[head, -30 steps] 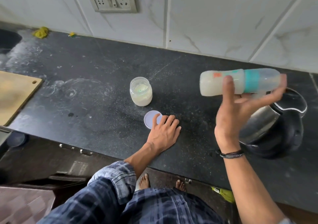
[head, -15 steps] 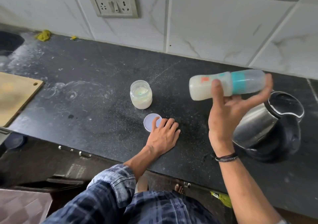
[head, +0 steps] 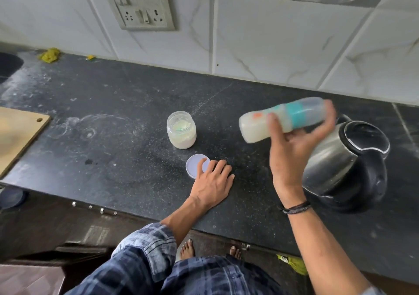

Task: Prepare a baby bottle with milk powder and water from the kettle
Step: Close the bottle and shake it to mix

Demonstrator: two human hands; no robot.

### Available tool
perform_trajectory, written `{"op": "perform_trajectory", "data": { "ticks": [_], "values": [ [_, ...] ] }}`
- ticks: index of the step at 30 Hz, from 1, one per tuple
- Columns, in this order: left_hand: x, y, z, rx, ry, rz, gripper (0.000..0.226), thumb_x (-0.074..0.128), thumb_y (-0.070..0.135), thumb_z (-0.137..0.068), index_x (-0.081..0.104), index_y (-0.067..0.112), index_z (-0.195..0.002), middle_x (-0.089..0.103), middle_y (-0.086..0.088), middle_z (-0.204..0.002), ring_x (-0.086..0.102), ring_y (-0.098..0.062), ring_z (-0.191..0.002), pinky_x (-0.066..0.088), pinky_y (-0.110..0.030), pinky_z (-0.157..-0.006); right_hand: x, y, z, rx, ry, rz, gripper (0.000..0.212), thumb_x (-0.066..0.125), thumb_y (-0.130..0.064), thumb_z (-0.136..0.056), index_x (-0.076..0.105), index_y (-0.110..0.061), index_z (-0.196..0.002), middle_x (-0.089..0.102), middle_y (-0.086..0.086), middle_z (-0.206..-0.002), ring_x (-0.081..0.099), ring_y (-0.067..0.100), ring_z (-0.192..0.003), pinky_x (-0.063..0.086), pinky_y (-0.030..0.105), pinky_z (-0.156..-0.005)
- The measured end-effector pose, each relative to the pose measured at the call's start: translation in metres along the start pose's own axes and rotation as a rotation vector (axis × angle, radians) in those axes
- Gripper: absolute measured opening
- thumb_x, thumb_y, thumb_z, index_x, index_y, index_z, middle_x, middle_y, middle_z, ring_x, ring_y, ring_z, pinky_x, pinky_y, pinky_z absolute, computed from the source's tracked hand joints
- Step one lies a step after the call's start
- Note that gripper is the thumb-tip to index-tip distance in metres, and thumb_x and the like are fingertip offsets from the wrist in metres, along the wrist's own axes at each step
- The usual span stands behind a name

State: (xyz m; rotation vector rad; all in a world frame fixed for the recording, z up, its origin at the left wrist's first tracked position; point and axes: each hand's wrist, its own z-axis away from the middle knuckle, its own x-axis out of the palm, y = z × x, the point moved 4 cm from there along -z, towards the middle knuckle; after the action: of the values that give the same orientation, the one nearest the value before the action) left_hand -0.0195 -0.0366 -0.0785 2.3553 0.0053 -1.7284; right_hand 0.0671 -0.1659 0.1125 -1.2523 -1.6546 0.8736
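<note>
My right hand (head: 292, 151) grips a baby bottle (head: 256, 128) sideways above the counter. The bottle holds milky liquid and has a teal ring and a clear cap; it is motion-blurred. My left hand (head: 212, 184) rests flat on the black counter (head: 113, 158), its fingertips touching a round pale lid (head: 193, 166). An open plastic jar (head: 181, 132) of milk powder stands just behind the lid. A steel kettle (head: 347, 160) with a black lid and handle stands to the right, behind my right hand.
A wooden board (head: 18, 133) lies at the counter's left edge. A switch and socket plate (head: 138, 6) hangs on the tiled wall. Yellow scraps (head: 48, 54) lie at the back left by a dark sink (head: 6, 65). White powder dusts the counter's left part.
The bottle has tilted, base dropping and cap end rising, and my right hand has shifted left with it. My left hand stays on the lid.
</note>
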Motion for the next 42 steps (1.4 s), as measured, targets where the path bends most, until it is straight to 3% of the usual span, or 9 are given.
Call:
{"op": "perform_trajectory", "data": {
  "ticks": [6,10,13,22,27,31,35,39,42],
  "values": [
    [0.001,-0.001,0.000,0.010,-0.021,0.012,0.033,0.040,0.043,-0.107,0.063,0.020,-0.114,0.060,0.000,-0.122,0.056,-0.026,-0.107,0.035,-0.059,-0.106,0.000,0.007,0.003,0.174,-0.139,0.017,0.092,0.084,0.000,-0.084,0.027,-0.022,-0.152,0.053,0.006,-0.143,0.070,0.020,-0.109,0.058,0.028,-0.087],
    [0.002,-0.001,0.001,0.009,-0.007,0.009,0.032,0.041,0.042,-0.107,0.062,0.019,-0.112,0.059,0.000,-0.121,0.056,-0.026,-0.104,0.035,-0.058,-0.105,-0.008,-0.003,-0.005,-0.047,0.040,0.008,0.093,0.078,-0.001,-0.092,0.010,-0.012,-0.154,0.057,-0.022,-0.141,0.068,0.014,-0.118,0.060,0.031,-0.091],
    [0.004,-0.001,0.001,0.018,-0.001,0.014,0.031,0.042,0.043,-0.106,0.062,0.020,-0.114,0.059,0.000,-0.122,0.056,-0.026,-0.106,0.035,-0.058,-0.105,-0.002,0.002,-0.005,0.075,-0.218,0.111,0.094,0.084,-0.003,-0.085,0.021,-0.019,-0.154,0.052,0.000,-0.143,0.068,0.023,-0.114,0.061,0.048,-0.092],
    [0.000,-0.001,0.001,0.022,0.012,0.005,0.031,0.043,0.042,-0.106,0.063,0.019,-0.113,0.061,-0.001,-0.118,0.055,-0.026,-0.103,0.035,-0.058,-0.105,0.008,0.007,0.003,0.139,-0.333,0.128,0.093,0.088,-0.009,-0.082,0.029,-0.019,-0.153,0.055,-0.008,-0.133,0.071,0.015,-0.105,0.060,0.032,-0.086],
    [0.001,0.000,0.001,0.008,0.003,-0.010,0.032,0.041,0.042,-0.107,0.063,0.019,-0.111,0.060,0.000,-0.119,0.056,-0.026,-0.101,0.034,-0.056,-0.104,-0.005,-0.003,-0.012,0.038,0.045,-0.067,0.092,0.085,-0.014,-0.088,0.020,-0.019,-0.152,0.046,0.009,-0.145,0.068,0.018,-0.115,0.060,0.042,-0.092],
    [0.003,-0.001,0.001,0.021,0.013,0.002,0.031,0.042,0.042,-0.107,0.063,0.020,-0.113,0.059,0.000,-0.121,0.055,-0.026,-0.104,0.034,-0.057,-0.105,0.004,0.009,-0.011,0.152,-0.282,0.137,0.092,0.088,-0.009,-0.083,0.029,-0.022,-0.152,0.056,-0.013,-0.133,0.072,0.017,-0.107,0.060,0.032,-0.087],
    [0.004,-0.001,0.001,0.006,0.016,0.005,0.030,0.042,0.042,-0.107,0.062,0.020,-0.111,0.059,0.001,-0.119,0.055,-0.025,-0.102,0.033,-0.057,-0.105,-0.006,0.008,-0.005,0.066,0.027,-0.001,0.092,0.084,-0.010,-0.088,0.019,-0.021,-0.152,0.047,0.002,-0.143,0.068,0.021,-0.116,0.059,0.030,-0.090],
    [0.004,-0.002,0.002,0.021,0.018,0.005,0.031,0.042,0.042,-0.106,0.062,0.020,-0.112,0.060,0.000,-0.120,0.055,-0.026,-0.103,0.033,-0.057,-0.104,0.000,0.013,0.002,0.170,-0.233,0.093,0.090,0.084,-0.003,-0.085,0.027,-0.021,-0.152,0.054,-0.005,-0.136,0.071,0.016,-0.109,0.058,0.031,-0.090],
    [0.004,-0.001,0.001,0.009,0.017,0.003,0.030,0.042,0.042,-0.106,0.062,0.020,-0.112,0.059,0.001,-0.119,0.055,-0.025,-0.102,0.032,-0.057,-0.105,-0.003,-0.006,-0.001,0.001,-0.056,0.009,0.093,0.080,-0.001,-0.090,0.015,-0.011,-0.155,0.058,-0.017,-0.140,0.069,0.016,-0.115,0.058,0.028,-0.092]
  ]
}}
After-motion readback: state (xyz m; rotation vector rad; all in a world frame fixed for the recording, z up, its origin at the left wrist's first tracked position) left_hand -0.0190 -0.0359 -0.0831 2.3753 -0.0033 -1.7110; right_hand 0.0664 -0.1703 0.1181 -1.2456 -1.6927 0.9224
